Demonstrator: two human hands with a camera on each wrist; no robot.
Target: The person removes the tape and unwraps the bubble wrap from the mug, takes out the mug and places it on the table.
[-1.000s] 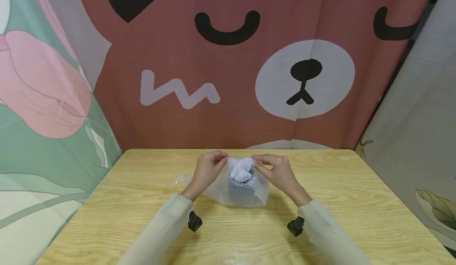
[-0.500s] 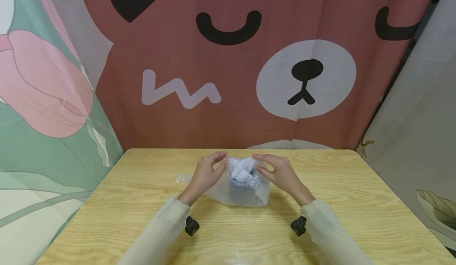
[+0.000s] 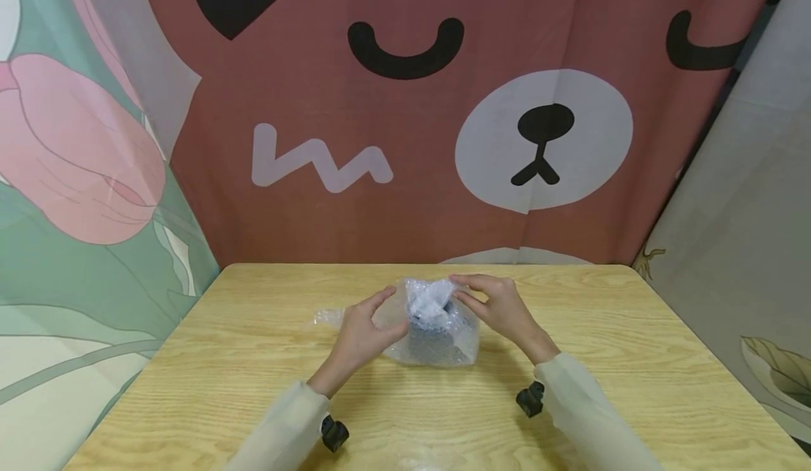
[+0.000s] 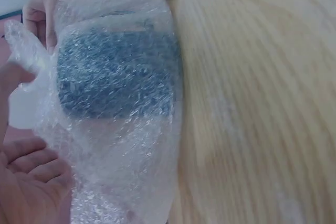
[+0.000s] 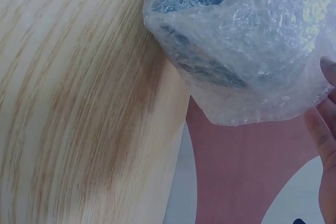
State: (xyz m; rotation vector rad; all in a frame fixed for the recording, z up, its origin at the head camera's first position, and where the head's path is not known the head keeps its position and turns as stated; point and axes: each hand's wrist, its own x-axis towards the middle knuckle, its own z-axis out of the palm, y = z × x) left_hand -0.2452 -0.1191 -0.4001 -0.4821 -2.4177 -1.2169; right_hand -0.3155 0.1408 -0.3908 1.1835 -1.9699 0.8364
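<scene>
Clear bubble wrap [image 3: 437, 348] surrounds a dark blue-grey block-like thing [image 4: 118, 74] standing on the table; its kind is blurred by the wrap. The wrap's top is bunched up whitish in the head view. My left hand [image 3: 362, 330] is beside the wrap's left side, thumb and fingers spread apart; in the left wrist view its palm [image 4: 34, 182] shows nothing held. On the other side my right hand [image 3: 500, 309] pinches the upper right edge of the wrap between thumb and fingers. The right wrist view shows that wrap edge [image 5: 252, 103] reaching to the fingertips.
A wooden table [image 3: 602, 400] lies beneath. A loose tail of bubble wrap [image 3: 328, 317] extends left behind my left hand. Printed curtains [image 3: 405, 224] hang right behind the table and along both sides. A small black camera [image 3: 334, 434] sits on each wrist.
My left hand has let go of the wrap's upper left edge, moved down and toward me, and spread its fingers. My right hand stays almost in place at the wrap's upper right.
</scene>
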